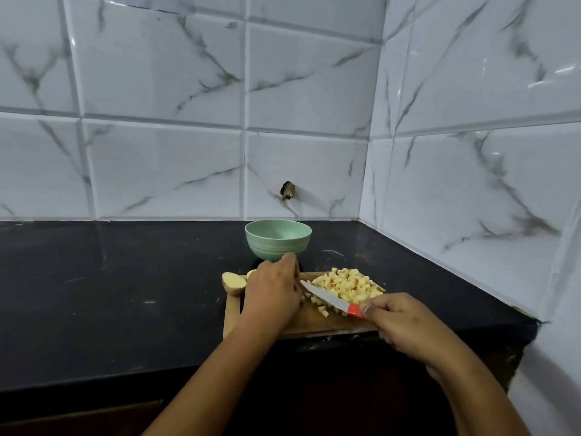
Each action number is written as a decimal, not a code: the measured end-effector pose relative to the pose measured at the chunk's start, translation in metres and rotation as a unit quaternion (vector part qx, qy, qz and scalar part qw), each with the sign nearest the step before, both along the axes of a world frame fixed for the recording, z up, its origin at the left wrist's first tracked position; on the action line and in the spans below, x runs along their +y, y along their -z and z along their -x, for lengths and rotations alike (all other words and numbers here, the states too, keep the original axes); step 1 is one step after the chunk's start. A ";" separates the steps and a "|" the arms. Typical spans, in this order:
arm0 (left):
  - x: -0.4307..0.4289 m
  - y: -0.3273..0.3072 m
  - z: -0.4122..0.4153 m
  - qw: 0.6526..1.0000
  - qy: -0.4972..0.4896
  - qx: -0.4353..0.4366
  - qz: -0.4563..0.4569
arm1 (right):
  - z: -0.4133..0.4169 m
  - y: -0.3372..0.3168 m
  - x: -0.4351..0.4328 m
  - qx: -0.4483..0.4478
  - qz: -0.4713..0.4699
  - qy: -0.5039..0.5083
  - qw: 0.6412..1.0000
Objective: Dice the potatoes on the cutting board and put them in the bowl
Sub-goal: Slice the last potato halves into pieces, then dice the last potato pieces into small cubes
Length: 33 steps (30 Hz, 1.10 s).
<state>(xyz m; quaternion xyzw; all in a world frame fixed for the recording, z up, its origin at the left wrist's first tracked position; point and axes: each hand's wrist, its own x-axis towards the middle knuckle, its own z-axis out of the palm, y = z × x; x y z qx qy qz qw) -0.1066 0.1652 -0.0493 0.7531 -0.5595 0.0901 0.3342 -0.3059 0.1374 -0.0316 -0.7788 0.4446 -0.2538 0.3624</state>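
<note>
Your right hand (399,322) fingers wrap knife (333,300) handle, blade tip toward left hand (272,292). Left fingers curl on cutting board (314,324); hold: cannot tell. Diced potatoes (347,284) heaped on board's right, not yet in bowl (278,250) behind. 1 potato half (234,283) at left corner.

Soft even light, glare on wall tiles (471,73), wide-angle edge bending
</note>
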 end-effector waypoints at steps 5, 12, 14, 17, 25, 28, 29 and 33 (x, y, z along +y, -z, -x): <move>-0.017 -0.006 -0.011 0.997 0.067 0.015 -0.037 | 0.021 -0.010 -0.009 0.010 -0.063 0.006 0.998; -0.021 -0.023 -0.036 0.982 0.005 -0.126 -0.143 | 0.015 -0.009 0.005 0.042 0.053 0.009 0.998; -0.024 -0.024 -0.043 0.967 0.001 -0.154 -0.205 | 0.005 -0.006 0.014 0.082 0.093 -0.015 0.992; -0.028 -0.024 -0.046 0.962 -0.001 -0.162 -0.220 | -0.008 0.001 0.019 0.155 0.155 0.002 0.976; -0.039 -0.023 -0.043 0.955 0.033 -0.173 -0.238 | -0.002 -0.007 0.012 0.153 0.220 0.099 0.958; -0.041 -0.024 -0.042 0.961 0.045 -0.152 -0.229 | 0.000 -0.005 0.018 0.132 0.212 0.067 0.966; -0.040 -0.024 -0.041 0.965 0.045 -0.147 -0.215 | 0.000 -0.004 0.020 0.128 0.207 0.057 0.968; -0.024 -0.031 -0.035 0.979 0.003 -0.165 -0.123 | -0.007 -0.001 0.024 0.139 0.198 0.036 0.970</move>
